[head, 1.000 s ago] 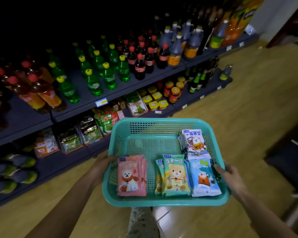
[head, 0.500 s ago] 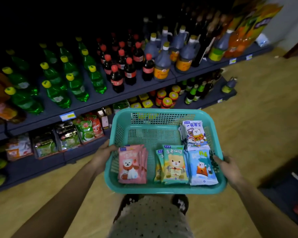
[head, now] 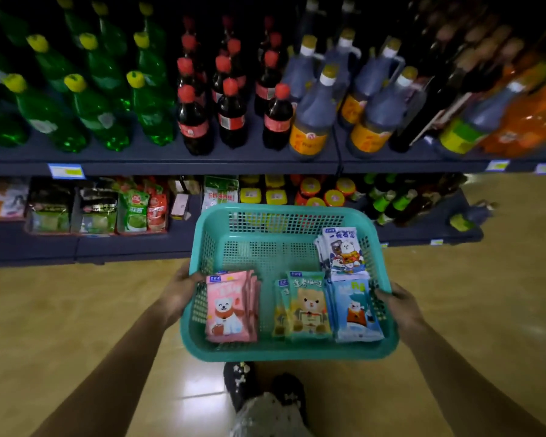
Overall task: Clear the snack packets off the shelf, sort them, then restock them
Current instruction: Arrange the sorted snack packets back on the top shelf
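**Head view.** A person carries a teal mesh basket [head: 292, 354] in front of dark shop shelving. The left grip [head: 178, 290], a bare hand, curls over the basket's left rim, and the right grip [head: 397, 305] curls over its right rim, so both are closed on the basket. Inside lie four sorted stacks of snack packets. The pink packets [head: 229, 307] are at the near left and the yellow-green packets [head: 306, 305] at the near centre. The pale blue packets [head: 355, 310] lie just beside those at the near right, and the white-and-navy packets [head: 342, 249] sit against the far right wall. Beyond the basket's far rim runs the lower shelf [head: 133, 244], with bagged goods [head: 133, 209] to the far left. Above it, the upper shelf [head: 158, 160] carries green bottles [head: 95, 102] and cola bottles [head: 230, 111]. A second ago the shelving ran obliquely to the basket's left; it now stands squarely beyond the basket. The grips and the four stacks are unchanged. Clearing and sorting therefore appear complete, and the person seems lined up to restock. One grip must be freed first, probably by setting the basket down.
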Demonstrator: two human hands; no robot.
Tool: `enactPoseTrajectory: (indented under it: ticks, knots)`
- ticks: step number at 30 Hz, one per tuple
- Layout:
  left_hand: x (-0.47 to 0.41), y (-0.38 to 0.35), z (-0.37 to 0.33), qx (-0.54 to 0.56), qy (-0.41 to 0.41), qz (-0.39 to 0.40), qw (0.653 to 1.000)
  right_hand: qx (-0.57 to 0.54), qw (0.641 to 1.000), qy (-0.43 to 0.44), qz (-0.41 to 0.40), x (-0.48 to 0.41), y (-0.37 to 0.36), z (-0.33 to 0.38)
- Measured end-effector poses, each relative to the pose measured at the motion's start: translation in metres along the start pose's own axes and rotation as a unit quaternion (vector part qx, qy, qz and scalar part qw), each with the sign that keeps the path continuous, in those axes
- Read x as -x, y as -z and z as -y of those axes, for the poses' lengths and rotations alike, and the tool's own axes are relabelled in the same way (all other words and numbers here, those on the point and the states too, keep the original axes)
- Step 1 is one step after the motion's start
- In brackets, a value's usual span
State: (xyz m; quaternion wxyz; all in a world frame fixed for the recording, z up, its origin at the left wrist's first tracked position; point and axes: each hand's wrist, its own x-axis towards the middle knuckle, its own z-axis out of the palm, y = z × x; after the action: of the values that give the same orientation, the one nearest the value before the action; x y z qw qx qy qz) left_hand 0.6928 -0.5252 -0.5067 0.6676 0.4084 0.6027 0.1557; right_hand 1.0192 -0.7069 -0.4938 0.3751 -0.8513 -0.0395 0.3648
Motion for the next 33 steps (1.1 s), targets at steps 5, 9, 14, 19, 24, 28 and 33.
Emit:
enactPoseTrajectory:
  ticks: [5, 9, 14, 19, 24, 28, 33]
  knots:
    - [-0.089, -0.018, 0.075, -0.018, 0.0, -0.01, 1.0, 0.004, 1.0, 0.006, 0.012, -0.096, -0.051, -0.063]
    - [-0.161, -0.03, 0.141, -0.018, 0.0, -0.003, 1.0, 0.015, 1.0, 0.004, 0.017, -0.17, -0.097, -0.129]
    - [-0.243, -0.043, 0.223, -0.024, -0.012, 0.01, 1.0, -0.002, 1.0, 0.002, 0.017, -0.251, -0.149, -0.209]
    - [-0.31, -0.055, 0.295, -0.025, -0.013, 0.009, 1.0, -0.009, 1.0, 0.0, 0.03, -0.317, -0.188, -0.273]
    - [-0.357, -0.072, 0.346, -0.007, -0.015, -0.007, 1.0, -0.014, 0.999, 0.005, 0.035, -0.364, -0.211, -0.317]
    - [-0.38, -0.078, 0.381, 0.003, -0.035, -0.017, 0.999, -0.026, 0.999, 0.018, 0.032, -0.386, -0.219, -0.338]
    - [-0.395, -0.078, 0.4, 0.005, -0.017, -0.01, 1.0, -0.015, 0.999, 0.013, 0.036, -0.398, -0.221, -0.356]
